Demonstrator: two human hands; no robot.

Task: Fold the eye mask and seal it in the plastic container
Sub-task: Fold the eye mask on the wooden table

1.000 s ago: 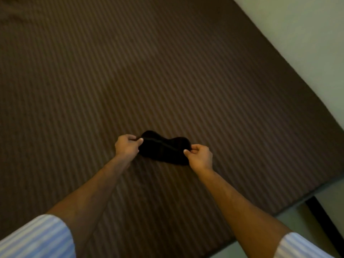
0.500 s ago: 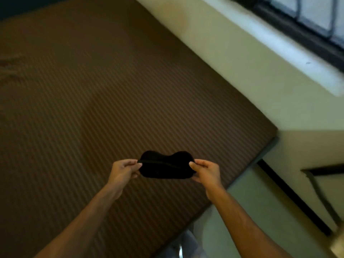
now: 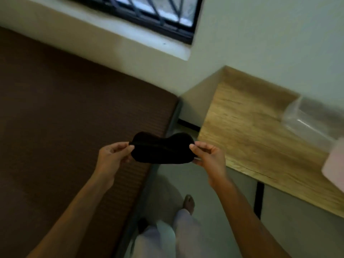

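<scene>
A black eye mask [image 3: 162, 148] hangs stretched flat between my hands, in the air over the bed's right edge. My left hand [image 3: 113, 155] pinches its left end and my right hand [image 3: 208, 155] pinches its right end. A clear plastic container [image 3: 312, 123] stands on the wooden table at the far right, blurred and partly cut off by the frame. A pale pinkish thing [image 3: 335, 164], perhaps its lid, lies just in front of it; I cannot tell for sure.
The brown striped bed [image 3: 65, 127] fills the left. A wooden table [image 3: 251, 136] stands to the right against the wall. Between them lies a strip of floor with my legs and a bare foot [image 3: 189, 202]. A barred window [image 3: 152, 13] sits above.
My view has swung right from the bed to the table and container. Both hands kept hold of the mask and carried it off the bed toward the right.
</scene>
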